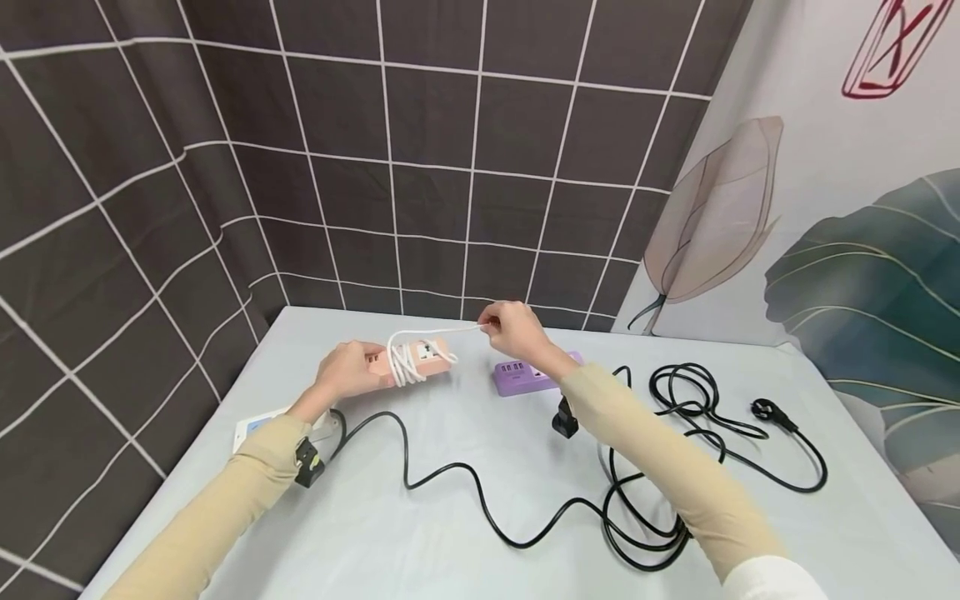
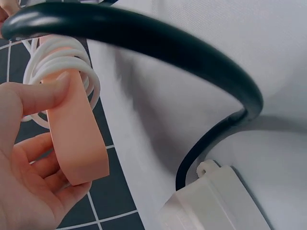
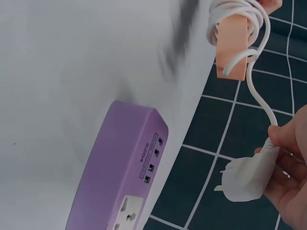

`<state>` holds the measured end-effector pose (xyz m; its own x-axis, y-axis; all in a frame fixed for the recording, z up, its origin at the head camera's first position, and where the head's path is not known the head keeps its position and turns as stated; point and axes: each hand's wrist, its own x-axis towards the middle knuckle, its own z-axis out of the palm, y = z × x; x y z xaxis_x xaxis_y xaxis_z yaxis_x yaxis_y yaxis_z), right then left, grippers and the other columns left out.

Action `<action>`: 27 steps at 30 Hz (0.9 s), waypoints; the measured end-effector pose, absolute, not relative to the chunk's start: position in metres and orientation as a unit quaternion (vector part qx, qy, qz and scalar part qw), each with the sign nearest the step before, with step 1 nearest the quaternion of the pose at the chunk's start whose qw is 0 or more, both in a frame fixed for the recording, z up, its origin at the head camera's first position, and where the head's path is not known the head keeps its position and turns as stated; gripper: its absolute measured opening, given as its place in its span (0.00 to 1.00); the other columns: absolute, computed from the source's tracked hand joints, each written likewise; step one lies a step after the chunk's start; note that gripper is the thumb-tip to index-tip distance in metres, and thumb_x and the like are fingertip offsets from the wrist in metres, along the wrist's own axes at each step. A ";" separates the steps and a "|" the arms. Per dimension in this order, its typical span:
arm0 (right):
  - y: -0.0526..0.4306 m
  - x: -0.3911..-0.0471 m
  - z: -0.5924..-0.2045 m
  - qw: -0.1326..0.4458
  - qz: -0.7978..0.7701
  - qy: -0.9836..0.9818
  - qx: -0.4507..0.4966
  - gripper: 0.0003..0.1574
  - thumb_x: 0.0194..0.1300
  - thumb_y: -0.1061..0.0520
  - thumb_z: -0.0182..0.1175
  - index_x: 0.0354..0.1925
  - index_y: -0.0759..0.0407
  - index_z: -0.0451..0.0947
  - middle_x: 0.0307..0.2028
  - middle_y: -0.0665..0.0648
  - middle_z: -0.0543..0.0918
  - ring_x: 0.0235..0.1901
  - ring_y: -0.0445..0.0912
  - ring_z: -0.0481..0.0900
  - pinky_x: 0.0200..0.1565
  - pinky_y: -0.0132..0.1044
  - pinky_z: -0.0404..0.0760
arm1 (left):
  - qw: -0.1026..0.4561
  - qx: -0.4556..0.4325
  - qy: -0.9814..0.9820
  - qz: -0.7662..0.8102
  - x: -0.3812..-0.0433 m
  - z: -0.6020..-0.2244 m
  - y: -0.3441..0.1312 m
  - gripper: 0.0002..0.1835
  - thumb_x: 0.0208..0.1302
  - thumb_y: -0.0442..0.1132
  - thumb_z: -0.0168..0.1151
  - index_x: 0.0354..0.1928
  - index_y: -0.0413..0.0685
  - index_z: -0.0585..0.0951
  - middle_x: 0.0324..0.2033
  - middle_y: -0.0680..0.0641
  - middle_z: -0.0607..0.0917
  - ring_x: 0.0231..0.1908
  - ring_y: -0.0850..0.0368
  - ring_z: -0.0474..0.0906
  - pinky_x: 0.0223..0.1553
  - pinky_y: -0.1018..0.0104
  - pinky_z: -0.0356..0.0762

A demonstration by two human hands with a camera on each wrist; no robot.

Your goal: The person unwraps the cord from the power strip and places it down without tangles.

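My left hand [image 1: 345,371] grips one end of a peach power strip [image 2: 79,129], holding it raised over the table. Several turns of its white cord [image 1: 405,364] are wound around the strip's middle. My right hand [image 1: 513,327] pinches the cord's free end, right behind its white plug [image 3: 249,177], as the right wrist view shows. From the strip to that hand the cord runs across a short gap. Below the right hand lies a purple power strip [image 1: 519,380] with USB ports and sockets, partly covered by the right arm in the head view.
A white power strip [image 2: 218,201] lies under my left forearm, a black cable [image 1: 480,492] snaking from it across the table [image 1: 420,550]. Coiled black cord [image 1: 690,392] with a black plug [image 1: 772,412] lies at the right. A dark tiled-pattern curtain [image 1: 420,200] stands behind.
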<state>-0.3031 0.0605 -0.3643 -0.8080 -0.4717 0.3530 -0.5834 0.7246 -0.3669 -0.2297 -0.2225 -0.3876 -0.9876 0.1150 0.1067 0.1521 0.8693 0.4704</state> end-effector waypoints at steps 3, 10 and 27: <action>0.065 -0.300 -0.365 0.123 0.232 -0.918 0.296 0.07 0.61 0.63 0.60 0.34 0.59 0.85 0.33 0.55 0.86 0.27 0.43 0.76 0.33 0.34 0.75 | 0.045 -0.057 -0.967 -0.246 -0.230 -0.389 -0.224 0.32 0.44 0.48 0.74 0.53 0.41 0.82 0.32 0.43 0.87 0.27 0.55 0.74 0.23 0.68 0.65; 0.071 -0.296 -0.368 0.129 0.229 -0.911 0.318 0.05 0.61 0.63 0.61 0.33 0.59 0.84 0.32 0.55 0.85 0.27 0.42 0.75 0.32 0.34 0.74 | 0.051 -0.023 -0.966 -0.252 -0.230 -0.390 -0.229 0.32 0.43 0.49 0.73 0.53 0.44 0.82 0.27 0.47 0.83 0.26 0.55 0.71 0.23 0.68 0.61; 0.066 -0.310 -0.385 0.112 0.178 -0.903 0.374 0.06 0.60 0.67 0.61 0.35 0.61 0.83 0.36 0.55 0.85 0.35 0.45 0.81 0.40 0.37 0.81 | 0.063 0.015 -0.966 -0.251 -0.226 -0.394 -0.238 0.33 0.47 0.50 0.72 0.55 0.41 0.80 0.23 0.47 0.79 0.24 0.55 0.67 0.23 0.67 0.58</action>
